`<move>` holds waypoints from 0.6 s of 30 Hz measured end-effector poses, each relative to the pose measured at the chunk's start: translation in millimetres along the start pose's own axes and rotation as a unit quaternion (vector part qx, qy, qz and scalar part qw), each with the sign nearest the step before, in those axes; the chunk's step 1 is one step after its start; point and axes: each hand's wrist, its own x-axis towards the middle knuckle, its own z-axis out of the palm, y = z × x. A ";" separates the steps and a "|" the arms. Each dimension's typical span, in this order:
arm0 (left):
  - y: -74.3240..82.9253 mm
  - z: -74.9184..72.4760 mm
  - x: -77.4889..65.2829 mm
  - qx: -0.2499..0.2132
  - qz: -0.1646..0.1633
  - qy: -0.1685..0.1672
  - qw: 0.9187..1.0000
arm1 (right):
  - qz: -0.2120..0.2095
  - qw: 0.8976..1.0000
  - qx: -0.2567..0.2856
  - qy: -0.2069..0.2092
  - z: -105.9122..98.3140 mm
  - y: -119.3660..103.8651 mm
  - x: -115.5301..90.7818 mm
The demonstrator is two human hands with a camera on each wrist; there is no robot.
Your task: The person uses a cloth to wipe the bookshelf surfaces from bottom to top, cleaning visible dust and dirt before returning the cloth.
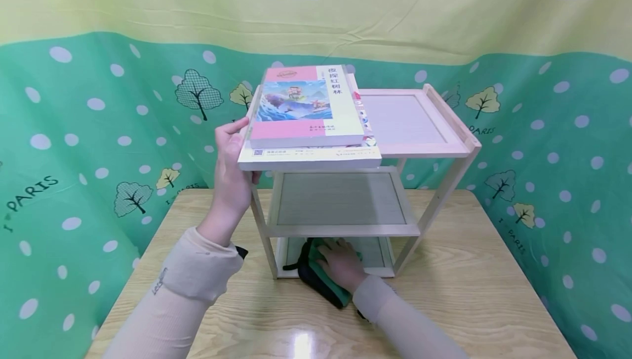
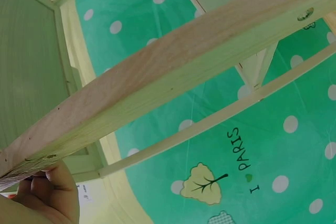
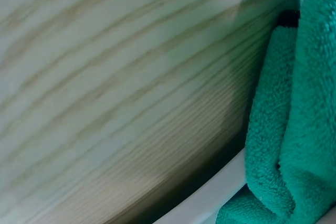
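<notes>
My left hand (image 1: 232, 167) grips the upper left side of a pale wooden three-tier shelf (image 1: 345, 231), beside the books. In the left wrist view, the curled fingers (image 2: 55, 187) are at the frame, partly hidden behind the wood. A pink and cream paperback (image 1: 301, 101) lies on a larger white book (image 1: 311, 160) on the top tier. Down at the bottom tier, my right hand (image 1: 342, 263) rests over a folded green and black towel (image 1: 321, 279) and presses it against the board. The towel's front end hangs past the tier's edge; its green pile fills the right wrist view's right side.
The shelf stands on a wood-grain table (image 1: 444, 293). Its middle tier (image 1: 340, 197) lies just above the right hand, and a slanted right leg (image 1: 439, 205) stands beside. A green and yellow patterned curtain (image 1: 99, 128) hangs behind and at both sides.
</notes>
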 end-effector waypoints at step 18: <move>1.2 1.4 0.2 -0.019 -0.018 0.005 1.000 | 0.006 1.000 0.030 0.006 3.9 -10.0 4.2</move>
